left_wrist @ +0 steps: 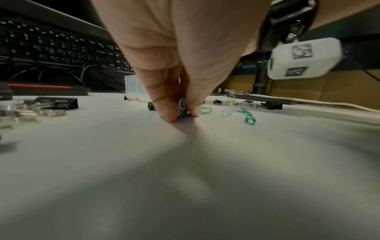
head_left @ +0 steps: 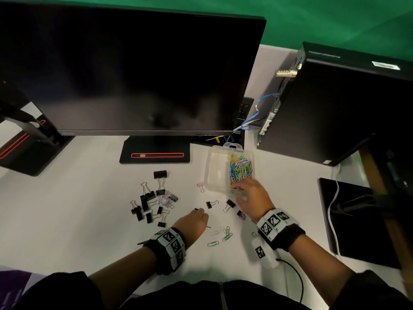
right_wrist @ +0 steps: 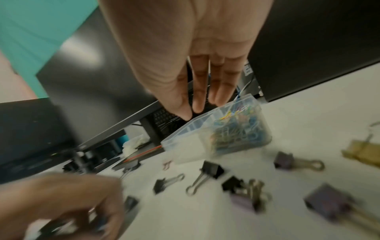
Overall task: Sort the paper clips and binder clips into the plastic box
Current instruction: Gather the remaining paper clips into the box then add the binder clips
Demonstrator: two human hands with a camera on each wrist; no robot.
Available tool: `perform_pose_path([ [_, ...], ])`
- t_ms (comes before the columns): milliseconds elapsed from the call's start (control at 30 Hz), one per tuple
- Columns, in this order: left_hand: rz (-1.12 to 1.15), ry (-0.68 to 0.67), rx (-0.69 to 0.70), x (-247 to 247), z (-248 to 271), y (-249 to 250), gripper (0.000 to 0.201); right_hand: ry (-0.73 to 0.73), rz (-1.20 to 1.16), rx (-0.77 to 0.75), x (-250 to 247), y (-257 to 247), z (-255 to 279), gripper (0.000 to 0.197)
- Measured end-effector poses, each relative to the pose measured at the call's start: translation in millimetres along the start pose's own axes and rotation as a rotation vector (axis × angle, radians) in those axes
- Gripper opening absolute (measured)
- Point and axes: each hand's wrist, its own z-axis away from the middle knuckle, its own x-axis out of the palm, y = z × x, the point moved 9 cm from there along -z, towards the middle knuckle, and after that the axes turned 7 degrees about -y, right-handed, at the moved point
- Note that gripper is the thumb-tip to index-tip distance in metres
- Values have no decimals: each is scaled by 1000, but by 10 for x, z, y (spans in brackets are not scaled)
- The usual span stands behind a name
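A: Your left hand (left_wrist: 180,78) is down on the white desk (head_left: 85,211), fingertips (left_wrist: 167,113) pinched round something small and blue. It looks like a paper clip or two, though I can't make out what exactly.

B: And your right hand (head_left: 252,198) hangs at the near edge of the plastic box (head_left: 218,168), fingers straight and together, nothing in them that I can see.

A: The box has two compartments. The right one is heaped with coloured paper clips (head_left: 241,168); the left looks bare.

B: That's where it could slip, I'd say. If you drop those blue ones from any height, they may bounce off the heap and land back on the desk.

A: Or fall on the wrong side of the divider. The binder clips (head_left: 152,204) lie mostly in a black pile to your left, well apart from the box, so that left compartment should be theirs.

B: Watch your right wrist too. There are loose binder clips (right_wrist: 205,175) just under it, and a sweep back could scatter them or nudge the box.

A: The green paper clips (head_left: 224,237) between your hands are light. A sleeve or wrist strap dragging across could flick them off.

B: And your pinch is thin. Lift too fast and one clip may slide out.
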Motion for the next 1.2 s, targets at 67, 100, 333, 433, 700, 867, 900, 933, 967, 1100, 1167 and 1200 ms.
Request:
perform_pose_path([
  [67, 13, -62, 9, 80, -21, 10, 39, -124, -47, -33, 212, -31, 150, 27],
  [100, 4, -58, -1, 64, -20, 12, 39, -200, -47, -35, 327, -34, 224, 28],
  [333, 25, -65, -4, 141, -18, -24, 26, -483, 52, -44, 858, 20, 454, 55],
  [433, 103, -49, 29, 182, -43, -103, 24, -427, -16, -27, 882, 17, 434, 48],
  [700, 322, 11, 89, -30, -58, -113, 13, -364, -95, 24, 849, 0, 396, 14],
  [867, 395, 108, 37, -314, -177, -164, 27, -412, 33, 8, 893, -35, 413, 10],
  [900, 432, 115, 27, -381, -206, -169, 25, -414, 61, 8, 892, -32, 428, 11],
  [933, 478, 109, 27, -441, -243, -166, 22, -410, 78, 11, 883, -23, 444, 13],
  [967, 513, 107, 28, -499, -285, -164, 21, -403, 85, 13, 870, -7, 461, 15],
  [1100, 598, 151, 60, -810, -445, -81, 20, -341, 96, 0, 810, 67, 510, 16],
  [1167, 652, 180, 74, -934, -553, -5, 20, -306, 125, -5, 770, 88, 536, 17],
  [1200, 697, 193, 67, -982, -612, 25, 20, -294, 146, -3, 745, 88, 546, 18],
])
